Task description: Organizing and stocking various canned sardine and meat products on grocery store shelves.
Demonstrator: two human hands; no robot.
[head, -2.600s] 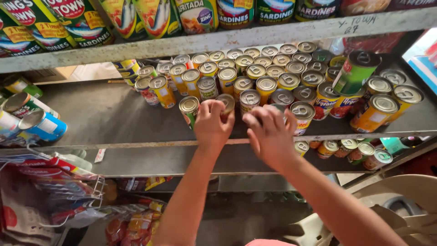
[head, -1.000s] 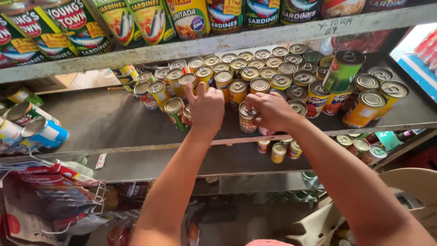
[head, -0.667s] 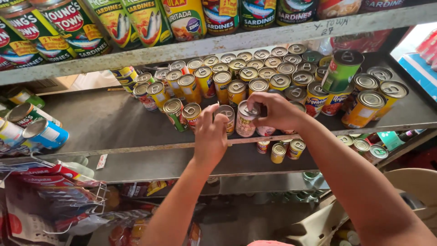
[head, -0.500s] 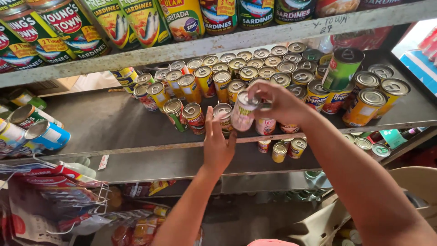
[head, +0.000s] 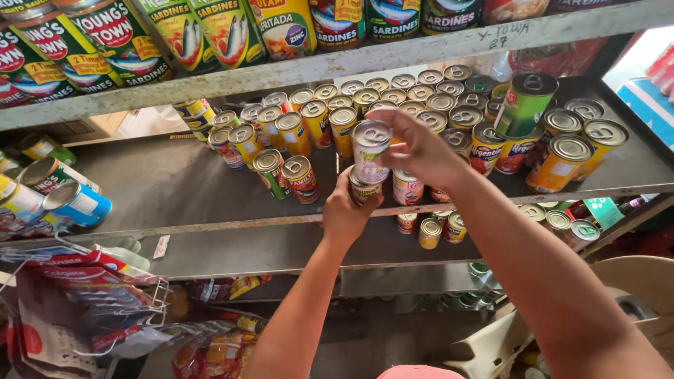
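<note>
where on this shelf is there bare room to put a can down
The middle shelf is bare between the lying cans at the left and the standing cans. Behind and right of both hands it is crowded with the can rows.

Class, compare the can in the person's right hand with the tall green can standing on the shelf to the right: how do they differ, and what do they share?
The pale can is held off the shelf by the right hand; the green can stands on top of other cans, touched by no hand. The pale can's label is whitish with pink; the green can's is mostly green. The green can looks taller. Both are upright cylinders with silver pull-ring lids.
</note>
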